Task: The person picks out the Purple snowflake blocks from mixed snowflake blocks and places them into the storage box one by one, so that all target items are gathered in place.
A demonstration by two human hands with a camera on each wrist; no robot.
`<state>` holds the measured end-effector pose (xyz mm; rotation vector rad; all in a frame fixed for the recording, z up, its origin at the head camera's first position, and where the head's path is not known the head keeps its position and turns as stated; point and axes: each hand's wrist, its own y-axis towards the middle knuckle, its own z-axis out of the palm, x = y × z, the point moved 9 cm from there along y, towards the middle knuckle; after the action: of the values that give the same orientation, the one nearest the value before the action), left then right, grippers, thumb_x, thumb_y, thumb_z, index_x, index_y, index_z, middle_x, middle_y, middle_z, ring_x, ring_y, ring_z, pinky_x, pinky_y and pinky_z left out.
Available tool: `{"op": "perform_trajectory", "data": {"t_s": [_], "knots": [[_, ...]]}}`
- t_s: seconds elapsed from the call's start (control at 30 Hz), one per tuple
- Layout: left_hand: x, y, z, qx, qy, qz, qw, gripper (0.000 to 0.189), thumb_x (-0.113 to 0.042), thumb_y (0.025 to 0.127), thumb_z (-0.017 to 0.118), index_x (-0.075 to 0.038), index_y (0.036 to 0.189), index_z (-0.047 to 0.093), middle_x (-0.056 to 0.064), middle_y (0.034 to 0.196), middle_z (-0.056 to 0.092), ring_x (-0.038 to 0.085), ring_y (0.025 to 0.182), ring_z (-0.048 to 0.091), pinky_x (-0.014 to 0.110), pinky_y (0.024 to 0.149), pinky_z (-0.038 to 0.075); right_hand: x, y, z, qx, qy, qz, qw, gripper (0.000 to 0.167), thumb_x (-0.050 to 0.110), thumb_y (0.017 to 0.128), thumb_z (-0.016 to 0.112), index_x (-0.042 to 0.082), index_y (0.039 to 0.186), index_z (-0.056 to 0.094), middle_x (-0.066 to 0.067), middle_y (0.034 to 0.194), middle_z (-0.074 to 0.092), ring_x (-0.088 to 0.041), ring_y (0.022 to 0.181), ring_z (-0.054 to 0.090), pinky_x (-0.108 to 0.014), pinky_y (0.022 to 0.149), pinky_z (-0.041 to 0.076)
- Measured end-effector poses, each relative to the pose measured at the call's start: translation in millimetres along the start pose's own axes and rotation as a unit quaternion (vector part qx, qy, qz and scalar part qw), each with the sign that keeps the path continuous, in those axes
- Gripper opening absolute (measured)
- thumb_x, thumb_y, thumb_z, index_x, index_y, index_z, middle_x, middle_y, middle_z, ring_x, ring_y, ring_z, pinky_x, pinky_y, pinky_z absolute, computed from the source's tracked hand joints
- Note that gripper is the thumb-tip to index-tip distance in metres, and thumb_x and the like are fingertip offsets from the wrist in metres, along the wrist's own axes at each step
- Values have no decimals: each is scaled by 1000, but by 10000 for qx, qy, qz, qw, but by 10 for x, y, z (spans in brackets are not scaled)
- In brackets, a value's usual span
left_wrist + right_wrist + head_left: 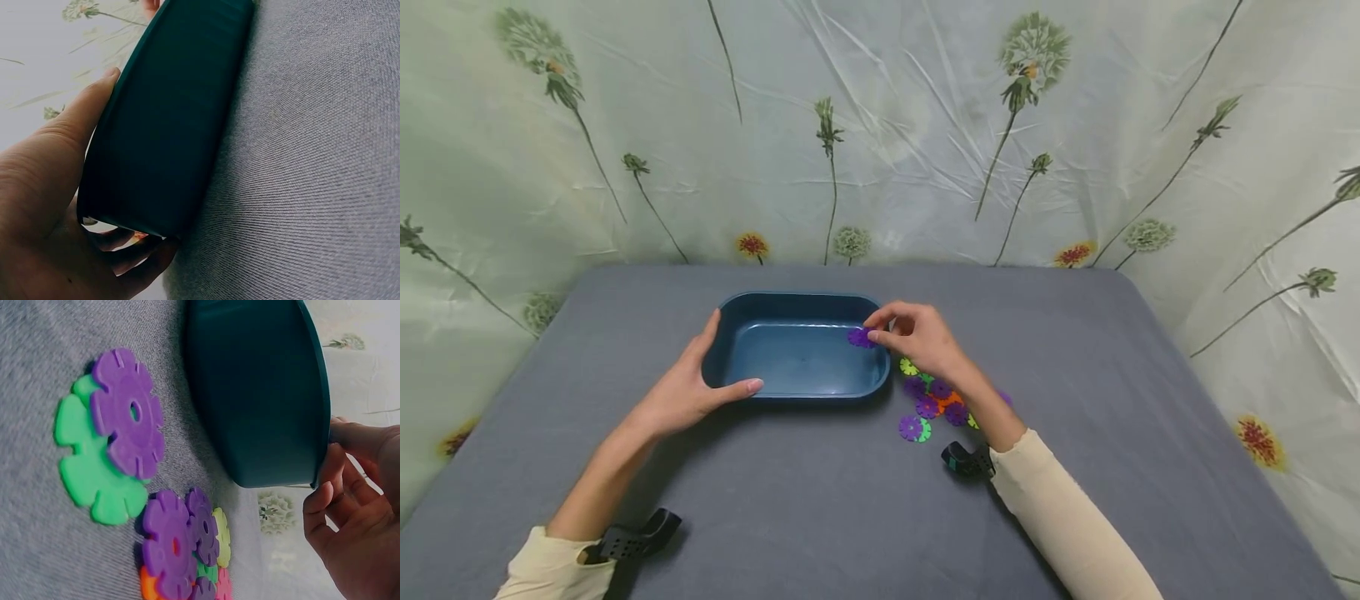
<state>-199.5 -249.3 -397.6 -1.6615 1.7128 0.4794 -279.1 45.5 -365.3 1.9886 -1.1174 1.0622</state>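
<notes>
A blue plastic basin (pixel 790 358) stands on the table. My left hand (pixel 688 387) grips its left end, with the thumb over the front rim and the other fingers around the end wall, as the left wrist view also shows. Over the basin's right end, my right hand (pixel 921 340) pinches a purple flower-shaped disc (pixel 858 337) between thumb and fingers. In the right wrist view that disc is hidden behind the basin wall (pixel 262 394). Beside the basin lie more discs, among them a purple one (pixel 128 412) overlapping a green one (pixel 94 465).
The loose discs, in purple, orange, green and yellow, form a pile (pixel 942 400) under the right forearm. A grey cloth (pixel 820 508) covers the table. Behind it hangs a curtain (pixel 910 133) printed with dandelions.
</notes>
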Motion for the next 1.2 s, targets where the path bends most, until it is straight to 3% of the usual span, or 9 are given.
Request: {"op": "perform_trajectory", "data": {"t_s": [0.27, 0.8, 1.2], "knots": [[-9, 12, 13, 17, -25, -58, 10000, 128, -55, 88, 79, -30, 165, -21, 29, 173, -7, 62, 155, 10, 83, 111, 25, -1, 2, 12, 10, -375, -83, 9993, 11, 17, 97, 75, 14, 107, 80, -5, 100, 75, -14, 61, 52, -23, 53, 37], [8, 22, 36, 0, 9, -70, 10000, 129, -56, 87, 79, -29, 165, -20, 31, 173, -6, 62, 155, 10, 83, 112, 24, -64, 41, 108, 175, -631, 133, 9978, 11, 15, 96, 76, 14, 106, 81, -5, 103, 78, -12, 60, 49, -22, 53, 37], [4, 21, 22, 38, -58, -39, 10000, 128, -55, 88, 79, -31, 165, -21, 29, 173, -8, 60, 156, 7, 82, 112, 23, -22, 84, 167, 311, -1124, 22, 9932, 11, 11, 96, 74, 14, 104, 82, -4, 102, 79, -13, 68, 51, -24, 64, 42]]}}
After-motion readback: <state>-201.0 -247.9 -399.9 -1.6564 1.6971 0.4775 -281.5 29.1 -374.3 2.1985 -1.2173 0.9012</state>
